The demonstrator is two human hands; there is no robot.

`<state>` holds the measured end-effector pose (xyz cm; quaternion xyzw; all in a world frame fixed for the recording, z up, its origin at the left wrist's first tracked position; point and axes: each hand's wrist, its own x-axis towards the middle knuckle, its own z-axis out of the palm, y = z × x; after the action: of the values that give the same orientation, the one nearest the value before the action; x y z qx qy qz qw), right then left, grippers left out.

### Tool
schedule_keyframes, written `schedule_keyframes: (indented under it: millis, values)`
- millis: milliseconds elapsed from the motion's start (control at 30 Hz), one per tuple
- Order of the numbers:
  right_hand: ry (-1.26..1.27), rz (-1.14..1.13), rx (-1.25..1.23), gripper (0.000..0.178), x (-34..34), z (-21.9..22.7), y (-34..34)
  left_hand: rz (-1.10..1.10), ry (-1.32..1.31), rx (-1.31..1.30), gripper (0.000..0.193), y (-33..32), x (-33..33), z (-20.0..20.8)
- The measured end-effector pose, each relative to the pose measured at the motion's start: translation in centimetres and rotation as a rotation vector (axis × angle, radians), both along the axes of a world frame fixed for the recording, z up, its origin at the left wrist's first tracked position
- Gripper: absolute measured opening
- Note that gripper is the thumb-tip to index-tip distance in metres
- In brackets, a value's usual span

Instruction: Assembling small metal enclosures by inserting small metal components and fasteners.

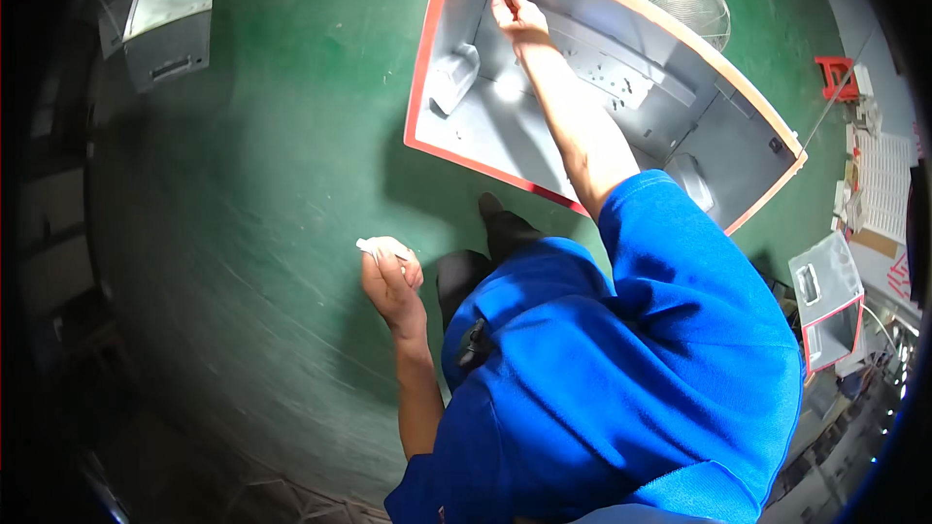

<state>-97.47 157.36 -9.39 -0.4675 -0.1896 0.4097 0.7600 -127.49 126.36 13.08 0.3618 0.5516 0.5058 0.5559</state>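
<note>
A large grey box [544, 150] with a red-orange rim stands tilted in front of me, its open side facing up. My right arm reaches into it, and my right hand [520, 16] is near the far left inner wall. Its fingers are bent and drawn together; whatever may be between them is too small to see. Off to the left, outside the box, my left hand [391, 281] is closed around a small white piece [369, 246]. One end sticks out past the thumb; its kind does not show.
Inside the box are a pale moulded housing [454, 80] and a plate with dark holes [621, 87]. Behind it stands a round fan [684, 8]. A red stool [838, 79] and a smaller grey box [825, 281] are to the right. A white-grey cabinet [173, 0] lies far left on green floor.
</note>
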Motion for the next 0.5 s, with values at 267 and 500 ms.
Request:
schedule_keyframes:
  millis: [267,500]
  values:
    - [0.866,-0.162,0.055,0.017,-1.0,0.9,5.4,-0.141,-0.132,-0.032,0.024,14.0,-1.7,-1.4]
    - [0.868,-0.178,0.187,0.014,-2.4,1.9,3.0,-0.511,-0.234,0.175,0.021,23.3,1.1,-3.3]
